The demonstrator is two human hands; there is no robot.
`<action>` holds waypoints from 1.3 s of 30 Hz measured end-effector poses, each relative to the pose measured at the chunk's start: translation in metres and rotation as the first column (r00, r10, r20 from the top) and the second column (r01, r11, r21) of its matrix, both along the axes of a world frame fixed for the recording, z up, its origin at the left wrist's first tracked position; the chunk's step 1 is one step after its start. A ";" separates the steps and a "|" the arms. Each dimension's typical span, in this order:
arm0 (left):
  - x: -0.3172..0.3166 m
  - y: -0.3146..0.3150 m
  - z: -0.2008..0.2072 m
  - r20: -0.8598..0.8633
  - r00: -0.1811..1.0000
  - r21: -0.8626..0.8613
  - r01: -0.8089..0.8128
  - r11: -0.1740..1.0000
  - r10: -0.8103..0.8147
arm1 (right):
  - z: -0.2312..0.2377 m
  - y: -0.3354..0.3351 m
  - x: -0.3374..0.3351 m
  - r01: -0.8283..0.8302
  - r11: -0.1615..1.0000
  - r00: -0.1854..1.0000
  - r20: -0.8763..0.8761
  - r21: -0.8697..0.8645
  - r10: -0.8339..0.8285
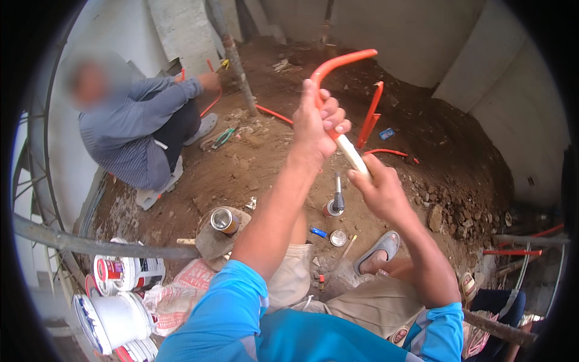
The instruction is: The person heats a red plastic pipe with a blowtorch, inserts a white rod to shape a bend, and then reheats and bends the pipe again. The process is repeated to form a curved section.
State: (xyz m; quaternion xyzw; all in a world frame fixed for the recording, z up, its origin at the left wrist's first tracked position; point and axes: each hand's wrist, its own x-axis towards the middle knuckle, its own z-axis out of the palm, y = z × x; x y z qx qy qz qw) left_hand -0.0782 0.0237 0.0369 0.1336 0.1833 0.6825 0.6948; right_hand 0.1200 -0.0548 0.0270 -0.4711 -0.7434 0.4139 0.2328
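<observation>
A bent orange plastic pipe (332, 67) is raised in front of me, its curved end pointing up and to the right. My left hand (316, 123) is closed around its lower part. Below that hand a cream-white pipe or rod (350, 152) meets the orange pipe; whether one sits inside the other I cannot tell. My right hand (383, 188) grips the white piece near its lower end, thumb along it. Under my hands, on the dirt, stands a small can with a metal-tubed torch (338, 198). A blue lighter (318, 231) and a round lid (338, 238) lie close by.
Upright orange pipes (370, 114) stand ahead. A co-worker (136, 120) sits at left, hands near thin orange pipe; green-handled pliers (223, 138) lie nearby. An open can (224, 221), a metal bar (108, 247) and white buckets (123, 323) are left. Rubble (435, 217) lies right.
</observation>
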 end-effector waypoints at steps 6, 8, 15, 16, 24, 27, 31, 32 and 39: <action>-0.010 0.007 -0.015 0.325 0.732 0.550 0.369 0.749 -0.599 | -0.020 -0.001 -0.001 -0.711 0.432 0.511 -0.830 -0.555 -0.224; -0.009 0.006 -0.012 0.356 0.693 0.578 0.364 0.730 -0.627 | -0.014 -0.005 -0.018 -0.827 0.365 0.382 -0.904 -0.427 -0.193; -0.022 0.009 -0.011 0.295 0.881 0.263 0.297 0.918 -0.370 | 0.001 0.005 -0.016 -0.538 0.484 0.645 -0.707 -0.690 -0.290; -0.022 0.010 -0.010 0.266 0.906 0.216 0.277 0.936 -0.329 | 0.005 0.004 -0.017 -0.469 0.533 0.703 -0.663 -0.705 -0.258; -0.010 -0.004 -0.002 0.047 0.998 -0.019 0.031 0.999 -0.030 | 0.009 -0.006 -0.022 -0.039 0.958 0.988 0.153 0.285 -0.005; -0.006 0.000 -0.007 -0.001 0.999 -0.024 -0.043 0.999 0.043 | 0.000 -0.004 -0.028 -0.032 0.901 0.890 0.423 0.432 -0.171; -0.028 0.008 -0.028 0.093 0.978 0.252 0.156 0.955 -0.184 | 0.002 0.003 -0.028 0.008 0.934 0.989 -0.137 -0.358 -0.061; -0.025 0.011 -0.034 0.132 0.968 0.254 0.177 0.951 -0.216 | -0.006 0.005 -0.019 -0.142 0.862 0.933 -0.356 -0.486 -0.046; -0.011 0.014 -0.034 0.283 0.847 0.508 0.266 0.819 -0.451 | -0.032 0.000 -0.012 -0.672 0.544 0.445 -0.861 -0.502 -0.246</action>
